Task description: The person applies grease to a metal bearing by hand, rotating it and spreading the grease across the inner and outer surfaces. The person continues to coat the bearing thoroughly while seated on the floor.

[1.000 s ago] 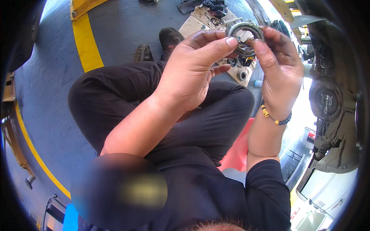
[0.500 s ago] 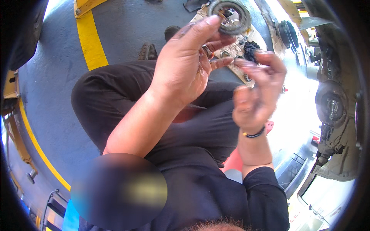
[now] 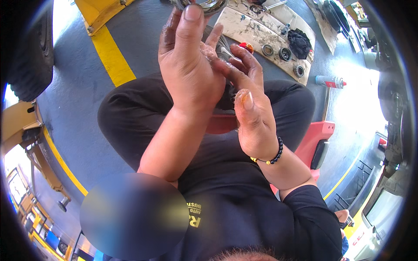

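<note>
My left hand point(image 3: 189, 71) is raised over my crossed legs, with its palm turned toward the right. Its thumb and fingers grip a round metal ring point(image 3: 213, 6) that is partly cut off by the top edge of the view. Brown, wet-looking grease coats the palm and fingers. My right hand point(image 3: 254, 102) is beside it with fingers stretched and slightly bent, their tips at the left palm. Grease also smears the right fingers and thumb. I see nothing held in that hand.
Beyond my knees, stained cardboard point(image 3: 244, 32) carries several small rings, a black cloth point(image 3: 299, 43) and tools. A spray can point(image 3: 329, 81) lies at the right. Red plastic point(image 3: 321, 132) is beside my right leg. A tyre point(image 3: 32, 56) and yellow steel arm point(image 3: 100, 15) stand left.
The left hand and its ring have moved left and up in the view. My right hand has come in closer, its fingers now at the left palm. The whole view has shifted.
</note>
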Demonstrator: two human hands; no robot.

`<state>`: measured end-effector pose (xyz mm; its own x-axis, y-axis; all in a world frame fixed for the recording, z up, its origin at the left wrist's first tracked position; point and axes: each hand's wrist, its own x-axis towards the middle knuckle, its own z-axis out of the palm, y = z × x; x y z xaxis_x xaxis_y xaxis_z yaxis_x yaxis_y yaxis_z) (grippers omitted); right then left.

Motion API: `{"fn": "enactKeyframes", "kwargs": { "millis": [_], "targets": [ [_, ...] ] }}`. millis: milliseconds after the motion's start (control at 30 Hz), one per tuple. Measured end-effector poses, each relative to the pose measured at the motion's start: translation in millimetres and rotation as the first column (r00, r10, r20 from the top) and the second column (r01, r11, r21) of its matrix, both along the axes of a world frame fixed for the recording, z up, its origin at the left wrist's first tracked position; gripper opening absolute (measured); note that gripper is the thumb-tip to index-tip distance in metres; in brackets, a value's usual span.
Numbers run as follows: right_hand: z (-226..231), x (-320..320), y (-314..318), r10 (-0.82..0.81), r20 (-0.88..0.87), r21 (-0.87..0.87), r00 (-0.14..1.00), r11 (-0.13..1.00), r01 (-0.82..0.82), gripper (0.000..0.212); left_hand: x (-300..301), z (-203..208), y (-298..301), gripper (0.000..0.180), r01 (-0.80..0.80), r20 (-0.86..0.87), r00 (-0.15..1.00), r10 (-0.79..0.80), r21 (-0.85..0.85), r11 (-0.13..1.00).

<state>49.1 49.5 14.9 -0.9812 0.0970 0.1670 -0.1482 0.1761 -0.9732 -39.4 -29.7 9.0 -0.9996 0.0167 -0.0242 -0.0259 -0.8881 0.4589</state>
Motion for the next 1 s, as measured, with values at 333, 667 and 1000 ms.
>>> {"fn": "enactKeyframes", "kwargs": {
  "millis": [333,667,1000],
  "targets": [
    [-11,-7,31,0.321,-0.029,-0.835,0.947,0.512,-0.200,0.084,-3,-8,2,0.028,-0.067,-0.046,0.997,0.061,-0.139,0.988],
    [52,-67,100,0.382,-0.548,0.822,0.744,0.410,0.396,0.092,13,11,4,0.032,0.055,0.000,0.998,-0.056,-0.130,0.990],
    [69,-27,80,0.414,-0.371,0.870,0.831,-0.159,0.467,0.083,18,15,8,0.038,0.125,0.079,0.989,-0.128,0.042,0.991]
  ]
}}
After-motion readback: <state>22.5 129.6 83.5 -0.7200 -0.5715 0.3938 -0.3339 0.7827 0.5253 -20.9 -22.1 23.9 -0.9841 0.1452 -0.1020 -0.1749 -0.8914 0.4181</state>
